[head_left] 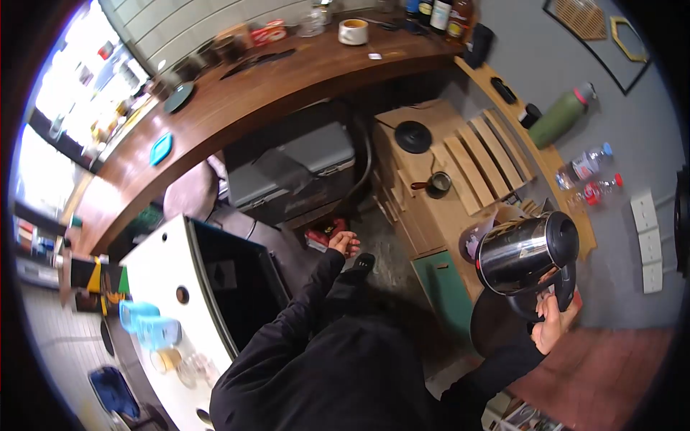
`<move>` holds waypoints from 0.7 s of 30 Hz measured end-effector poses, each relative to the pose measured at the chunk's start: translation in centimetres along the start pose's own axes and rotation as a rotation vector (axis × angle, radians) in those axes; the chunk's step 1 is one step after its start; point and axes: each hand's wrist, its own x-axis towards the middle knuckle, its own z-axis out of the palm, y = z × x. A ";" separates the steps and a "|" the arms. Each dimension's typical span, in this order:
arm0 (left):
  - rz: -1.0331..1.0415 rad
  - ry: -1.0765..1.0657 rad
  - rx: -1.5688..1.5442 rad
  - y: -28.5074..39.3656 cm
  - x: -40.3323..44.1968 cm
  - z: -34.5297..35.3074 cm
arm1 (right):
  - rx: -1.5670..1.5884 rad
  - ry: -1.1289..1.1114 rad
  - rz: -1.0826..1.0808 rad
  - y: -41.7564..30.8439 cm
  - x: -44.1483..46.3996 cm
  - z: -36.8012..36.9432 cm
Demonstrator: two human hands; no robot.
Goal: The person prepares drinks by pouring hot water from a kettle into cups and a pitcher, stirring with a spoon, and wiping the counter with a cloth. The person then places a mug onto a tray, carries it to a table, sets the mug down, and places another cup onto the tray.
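A shiny steel electric kettle (512, 253) with a black lid and black handle is on the right, over the wooden cabinet. My right hand (552, 325) is closed around its handle. Behind the kettle, a clear container (472, 244) is partly hidden. My left hand (345, 244) hangs in front of my body above the floor, its fingers loosely curled and slightly apart, with nothing visible in it. Near that hand, a red package (316, 237) lies low down. A small dark coffee pot (438, 184) with a wooden handle stands on the cabinet.
A black round hot plate (413, 136) and wooden slats (471, 169) are on the cabinet. A green bottle (564, 118) and plastic bottles (586, 167) line the right ledge. The curved wooden counter (287, 82) carries a white mug (353, 31). Blue cups (158, 332) stand on a white-topped unit (154, 266).
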 end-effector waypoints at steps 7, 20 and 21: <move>0.108 0.205 -0.134 -2.6 -5.1 -7.2 | 0.202 0.150 -0.064 1.0 0.6 3.7; 0.503 0.701 -0.023 14.2 10.2 -22.7 | 0.166 0.007 -0.084 -3.5 0.0 14.8; 0.433 0.745 0.048 16.0 10.5 -22.9 | 0.177 0.006 -0.100 -3.6 0.1 15.8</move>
